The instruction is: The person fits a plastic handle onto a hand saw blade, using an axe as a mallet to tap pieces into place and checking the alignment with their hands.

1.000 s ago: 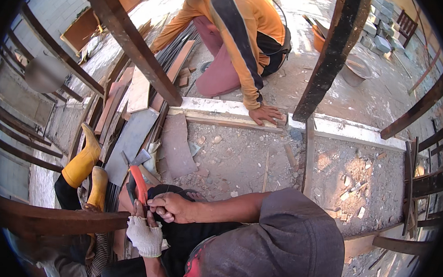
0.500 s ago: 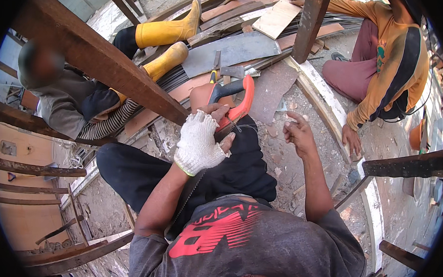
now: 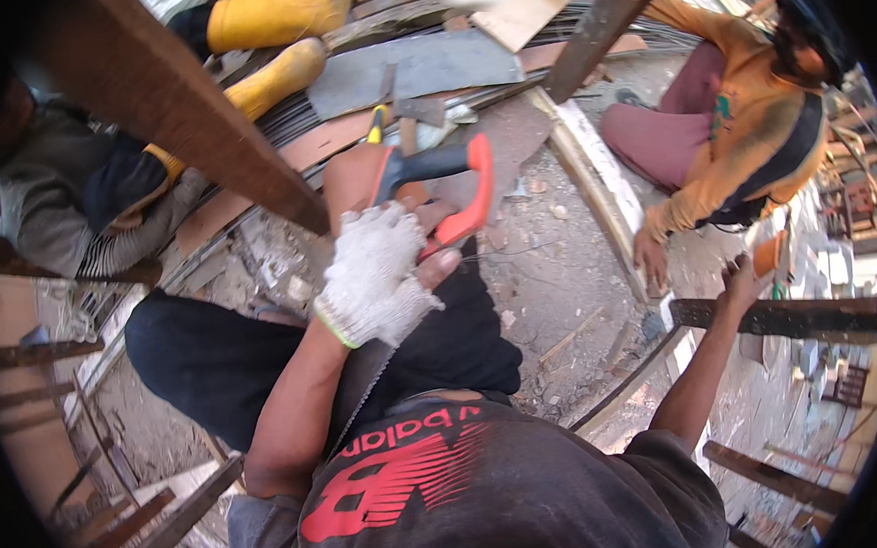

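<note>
My left hand [image 3: 379, 276], in a white knitted glove with bare fingertips, is closed around a hand saw [image 3: 478, 182] just below its handle. The handle is black and orange-red and points away from me. Its toothed blade runs back under my wrist toward my shirt, partly hidden by my forearm. My bare right hand [image 3: 742, 286] reaches far out to the right, above a dark wooden beam [image 3: 803, 318]. Its fingers look somewhat apart, beside an orange object [image 3: 769, 254]; whether they touch it I cannot tell.
A thick brown post [image 3: 189, 112] slants across the left. Beyond it sits a person in yellow boots [image 3: 278, 18]. Another person in an orange top [image 3: 763, 142] crouches at right, one hand on the ground. Boards, a grey sheet [image 3: 419, 70] and a yellow-handled tool [image 3: 378, 122] lie ahead.
My right hand has swung outward to the right, from over the rubble to the dark beam. My left hand keeps its hold on the saw. The whole view has shifted.
</note>
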Demonstrator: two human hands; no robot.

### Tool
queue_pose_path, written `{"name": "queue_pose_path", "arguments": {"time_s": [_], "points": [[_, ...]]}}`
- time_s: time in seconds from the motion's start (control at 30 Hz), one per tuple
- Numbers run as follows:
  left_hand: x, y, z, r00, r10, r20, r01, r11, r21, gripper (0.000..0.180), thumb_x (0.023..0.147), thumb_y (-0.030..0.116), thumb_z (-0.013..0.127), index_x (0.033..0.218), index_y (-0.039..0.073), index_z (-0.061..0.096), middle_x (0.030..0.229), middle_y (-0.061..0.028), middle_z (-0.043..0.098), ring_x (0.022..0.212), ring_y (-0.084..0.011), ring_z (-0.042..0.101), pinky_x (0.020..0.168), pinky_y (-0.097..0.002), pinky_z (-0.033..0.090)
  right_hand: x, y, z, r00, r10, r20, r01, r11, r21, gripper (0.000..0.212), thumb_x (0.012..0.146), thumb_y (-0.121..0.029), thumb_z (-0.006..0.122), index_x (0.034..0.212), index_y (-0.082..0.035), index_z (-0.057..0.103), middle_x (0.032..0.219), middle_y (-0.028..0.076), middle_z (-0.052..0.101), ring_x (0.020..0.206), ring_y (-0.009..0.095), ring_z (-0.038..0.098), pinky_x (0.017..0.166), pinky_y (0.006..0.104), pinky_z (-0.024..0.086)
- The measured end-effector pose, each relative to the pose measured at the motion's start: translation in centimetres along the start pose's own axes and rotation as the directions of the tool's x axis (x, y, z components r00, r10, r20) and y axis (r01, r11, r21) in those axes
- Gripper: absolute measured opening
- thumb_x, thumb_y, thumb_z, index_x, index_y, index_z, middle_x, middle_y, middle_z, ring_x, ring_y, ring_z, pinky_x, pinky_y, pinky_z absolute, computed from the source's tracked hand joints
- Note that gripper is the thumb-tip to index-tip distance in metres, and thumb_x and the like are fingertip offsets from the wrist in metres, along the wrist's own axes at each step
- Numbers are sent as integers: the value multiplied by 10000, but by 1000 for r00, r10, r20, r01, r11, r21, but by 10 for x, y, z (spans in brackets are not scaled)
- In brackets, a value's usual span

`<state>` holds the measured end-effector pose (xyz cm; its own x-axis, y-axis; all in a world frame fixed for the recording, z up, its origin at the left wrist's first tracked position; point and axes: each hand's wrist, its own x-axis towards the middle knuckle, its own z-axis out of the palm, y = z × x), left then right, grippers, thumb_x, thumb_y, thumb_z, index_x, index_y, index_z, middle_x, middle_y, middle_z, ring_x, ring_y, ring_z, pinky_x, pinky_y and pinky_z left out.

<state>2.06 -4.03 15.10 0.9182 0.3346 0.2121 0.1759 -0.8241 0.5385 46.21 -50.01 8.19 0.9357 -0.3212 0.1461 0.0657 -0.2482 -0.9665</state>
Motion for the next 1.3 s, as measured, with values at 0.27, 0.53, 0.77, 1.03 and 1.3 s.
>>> {"name": "queue_pose_path", "arguments": {"time_s": [0.27,0.53,0.77,1.03,1.3], "points": [[-47,13,3,986,128,-109,-110,982,155,730,972,522,530,1480,6,438,1440,-228,507,1331,-432,484,1141,-530,314,31,-32,-83,958,-285,32,247,765,-595,626,866,-124,651,1475,-111,507,795,86,657,566,159,631,506,319,520],[-72,5,0,843,52,-536,-141,982,-126,482,1026,473,493,1073,18,647,948,-186,639,858,-349,630,788,-453,490,-14,-61,-77,965,-120,-233,201,911,361,241,970,-175,587,1126,-17,680,681,22,582,502,95,502,441,243,411],[-64,6,-28,959,-79,-271,33,985,-169,324,1010,291,539,1117,20,678,1027,-159,696,911,-282,658,810,-378,506,-175,-3,9,768,-96,633,170,984,-57,232,970,-97,606,1180,-8,645,784,-10,581,629,42,509,547,206,419],[-12,4,-5,995,26,95,-55,943,328,465,850,398,717,1196,91,675,1180,-124,646,1088,-315,605,934,-479,440,-351,-66,120,252,-344,905,290,919,268,288,914,-34,649,1201,-2,656,862,69,615,698,113,582,616,246,478],[-13,-2,16,997,24,77,-50,936,348,679,650,605,803,1094,110,665,1174,-71,584,1136,-309,546,952,-488,399,-373,-88,165,273,-26,962,-232,968,92,346,964,-227,691,1162,47,616,910,80,665,766,122,632,745,238,502]]}}
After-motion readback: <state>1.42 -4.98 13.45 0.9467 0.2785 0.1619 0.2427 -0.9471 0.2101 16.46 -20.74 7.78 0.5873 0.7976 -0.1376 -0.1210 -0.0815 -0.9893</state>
